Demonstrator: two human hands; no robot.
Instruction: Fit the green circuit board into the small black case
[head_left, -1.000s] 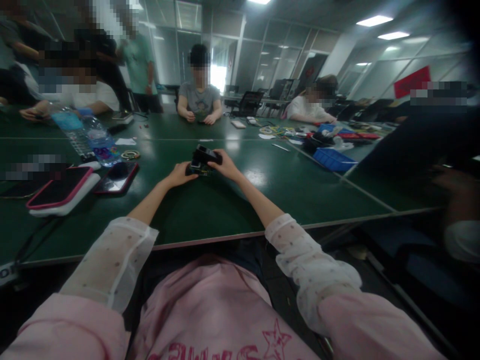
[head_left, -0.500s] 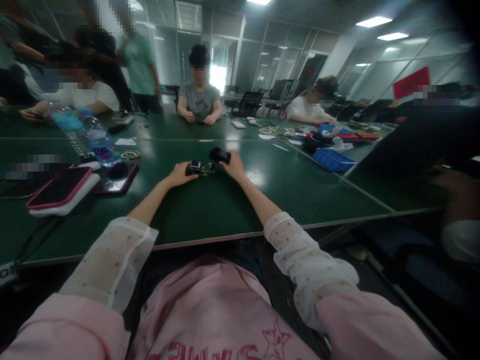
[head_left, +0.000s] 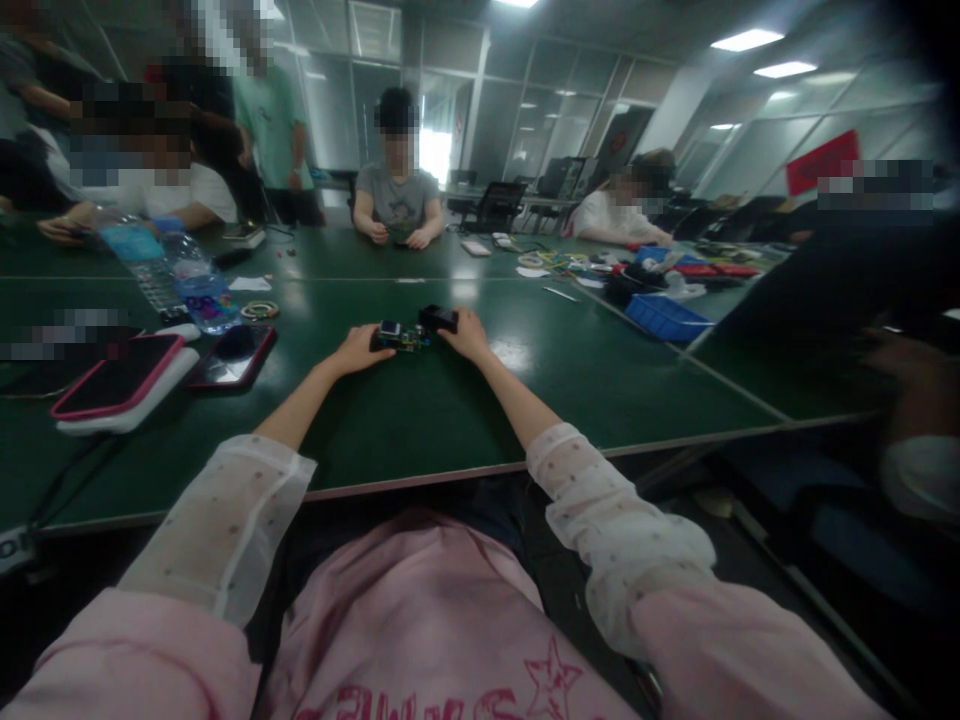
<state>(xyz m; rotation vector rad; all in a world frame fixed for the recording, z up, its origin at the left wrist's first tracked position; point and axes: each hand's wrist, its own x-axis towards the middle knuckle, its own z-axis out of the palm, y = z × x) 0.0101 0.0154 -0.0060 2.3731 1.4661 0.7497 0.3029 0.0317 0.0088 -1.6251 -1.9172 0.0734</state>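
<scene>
My left hand [head_left: 361, 350] is closed on the left end of a small circuit board [head_left: 405, 337] that carries a dark, screen-like block and several small parts. In my right hand [head_left: 470, 335] is a small black box-shaped piece [head_left: 436, 319], gripped at its right end. The black piece sits right beside the board's right end; whether the two touch I cannot tell. Both are over the green table [head_left: 420, 420], and my fingers hide their outer ends.
To the left lie a phone in a pink case [head_left: 120, 378], another phone [head_left: 234, 356], two water bottles [head_left: 206, 290] and a tape roll [head_left: 259, 310]. A blue bin [head_left: 667, 317], a pen [head_left: 560, 294] and tangled wires [head_left: 559, 262] lie to the right. Several people sit around the table.
My right hand has lowered the black piece slightly, levelling it closer to the circuit board's right end. My left hand and the board stay in place.
</scene>
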